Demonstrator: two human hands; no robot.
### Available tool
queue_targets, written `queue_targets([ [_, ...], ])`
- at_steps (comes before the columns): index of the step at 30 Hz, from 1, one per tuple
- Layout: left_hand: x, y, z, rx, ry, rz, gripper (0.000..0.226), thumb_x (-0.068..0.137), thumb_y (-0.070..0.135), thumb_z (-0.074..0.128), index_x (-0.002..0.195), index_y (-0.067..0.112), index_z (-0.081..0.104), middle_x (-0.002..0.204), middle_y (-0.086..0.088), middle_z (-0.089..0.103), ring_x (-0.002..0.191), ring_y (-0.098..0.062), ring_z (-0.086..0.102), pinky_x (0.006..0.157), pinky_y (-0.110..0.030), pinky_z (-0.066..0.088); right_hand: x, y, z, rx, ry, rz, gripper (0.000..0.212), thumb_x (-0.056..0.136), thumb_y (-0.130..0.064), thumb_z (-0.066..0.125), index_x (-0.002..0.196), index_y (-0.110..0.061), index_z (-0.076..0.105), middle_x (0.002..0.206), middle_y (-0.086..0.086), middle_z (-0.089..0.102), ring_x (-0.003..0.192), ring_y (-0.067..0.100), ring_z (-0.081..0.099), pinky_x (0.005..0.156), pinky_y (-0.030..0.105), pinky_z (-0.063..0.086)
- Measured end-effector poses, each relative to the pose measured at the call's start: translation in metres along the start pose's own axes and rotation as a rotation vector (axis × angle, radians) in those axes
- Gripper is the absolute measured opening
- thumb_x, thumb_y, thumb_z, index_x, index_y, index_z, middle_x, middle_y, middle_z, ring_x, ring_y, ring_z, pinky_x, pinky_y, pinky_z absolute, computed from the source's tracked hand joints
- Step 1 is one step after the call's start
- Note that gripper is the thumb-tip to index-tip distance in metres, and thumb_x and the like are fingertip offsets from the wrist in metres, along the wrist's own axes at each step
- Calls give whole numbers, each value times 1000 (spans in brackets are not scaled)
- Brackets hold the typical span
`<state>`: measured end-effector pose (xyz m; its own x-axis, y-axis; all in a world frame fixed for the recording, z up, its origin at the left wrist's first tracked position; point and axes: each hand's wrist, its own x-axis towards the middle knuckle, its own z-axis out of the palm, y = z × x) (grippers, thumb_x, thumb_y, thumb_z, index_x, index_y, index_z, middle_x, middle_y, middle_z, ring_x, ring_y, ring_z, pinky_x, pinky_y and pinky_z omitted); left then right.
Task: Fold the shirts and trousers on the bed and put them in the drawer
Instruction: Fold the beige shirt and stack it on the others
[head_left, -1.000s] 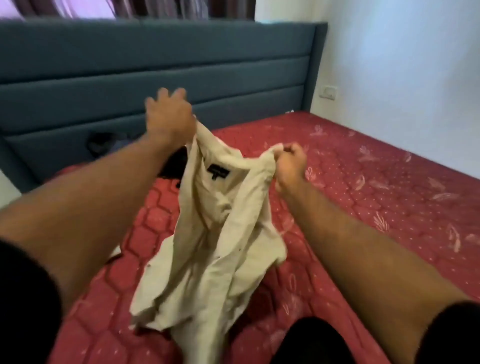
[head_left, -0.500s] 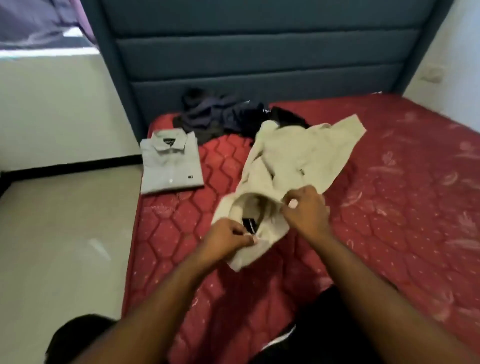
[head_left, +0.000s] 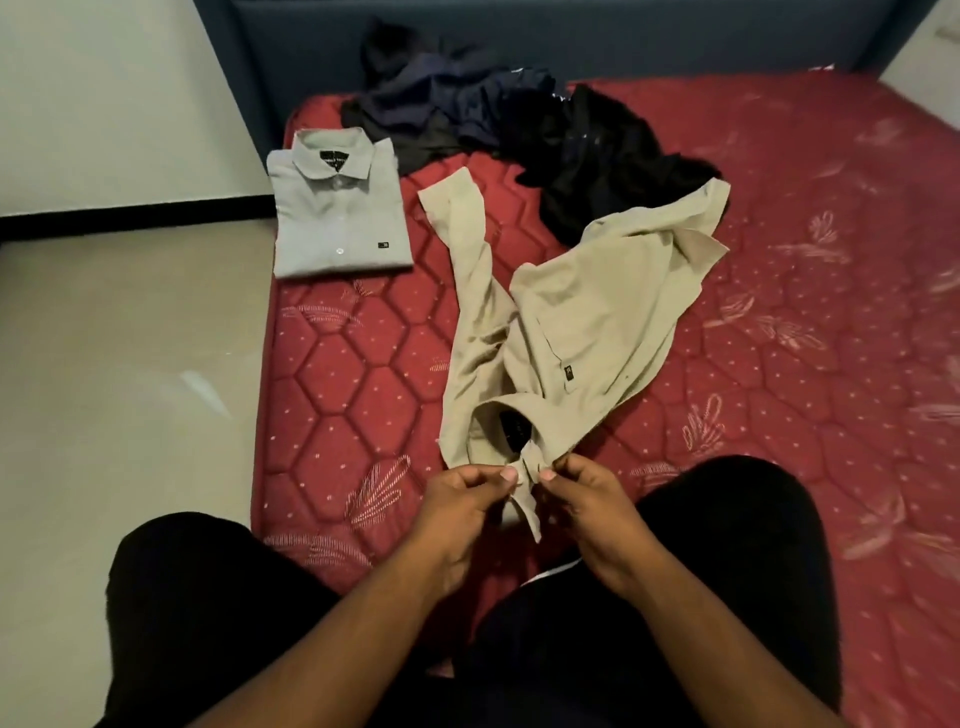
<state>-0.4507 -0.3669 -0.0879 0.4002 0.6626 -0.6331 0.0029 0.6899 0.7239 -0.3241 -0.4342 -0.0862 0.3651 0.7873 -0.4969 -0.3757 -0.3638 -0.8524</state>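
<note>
Head view, looking down at a red quilted mattress (head_left: 363, 374) against a dark blue headboard (head_left: 571, 36). Beige shirt (head_left: 587, 322) spread loosely across the middle of the mattress, collar end nearest, one sleeve trailing up and to the left, far hem lapping over a heap of dark clothes (head_left: 519, 119) near the headboard. Left hand (head_left: 462, 506) and right hand (head_left: 587, 512) close together at the near edge of the shirt, fingers curled, thumb and fingertips of each pinching the collar front on either side of its opening. Fabric clamped between both sets of fingertips, a narrow strip of placket hanging down between the two hands. Black neck label visible just beyond the fingers. Folded grey shirt (head_left: 337, 208) lying flat at the far left corner of the mattress, collar towards the headboard, well apart from the hands. Pale floor (head_left: 119, 364) to the left. Black-clad knees at the bottom of the view.
</note>
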Motion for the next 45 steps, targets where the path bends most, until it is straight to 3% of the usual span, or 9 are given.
queue_targets([
  [3,1,-2,8,-49,10,21,7,85,7,69,82,1,70,79,-19,71,65,-25,67,70,-35,56,-1,3,1,22,-4,-31,11,93,-4,57,87,0,65,76,12,69,67,19,65,60,26,53],
  [7,5,-4,8,-76,9,37,10,88,8,67,80,1,69,72,-14,71,60,-20,67,61,-29,57,1,6,2,-9,1,-63,10,93,-3,58,90,2,65,80,12,71,72,19,67,64,26,54],
  [12,14,-5,4,1,29,100,10,83,10,72,77,3,70,75,-18,71,67,-25,64,75,-38,54,4,8,6,-34,14,-121,11,91,1,59,86,-4,67,78,9,69,71,14,65,66,23,51],
  [20,29,-6,2,31,-49,59,19,77,14,75,82,-3,68,74,-17,69,59,-18,63,60,-26,53,4,10,10,6,96,-170,20,90,1,60,74,-10,66,70,3,67,66,11,62,63,22,50],
  [25,34,-12,10,-24,-8,45,21,82,9,72,89,-10,66,74,-18,69,59,-19,64,59,-26,54,10,13,2,-156,167,-241,12,89,1,63,79,-4,66,72,1,65,67,7,60,64,20,48],
  [31,33,-11,14,114,23,198,13,89,8,67,84,-4,69,64,-4,69,53,-6,60,53,-18,48,14,15,0,-485,234,-373,16,86,-3,67,77,-17,66,83,-2,61,76,0,57,67,9,40],
  [37,37,0,16,193,-14,269,15,90,9,66,79,-1,67,52,7,63,45,2,52,46,-14,41,11,19,9,-147,269,-275,11,89,-5,65,82,-13,68,80,1,67,76,10,61,72,27,50],
  [41,39,1,18,238,-29,244,17,92,9,63,77,5,69,55,7,65,50,0,53,53,-18,43,12,18,10,70,330,-158,11,92,-10,62,87,-6,71,89,13,72,85,24,66,83,40,53],
  [45,38,-1,19,270,-60,199,23,94,5,59,73,12,68,65,-6,64,62,-18,52,56,-24,39,16,10,1,77,326,-91,16,92,-6,60,81,-6,72,84,14,72,79,23,66,77,34,52],
])
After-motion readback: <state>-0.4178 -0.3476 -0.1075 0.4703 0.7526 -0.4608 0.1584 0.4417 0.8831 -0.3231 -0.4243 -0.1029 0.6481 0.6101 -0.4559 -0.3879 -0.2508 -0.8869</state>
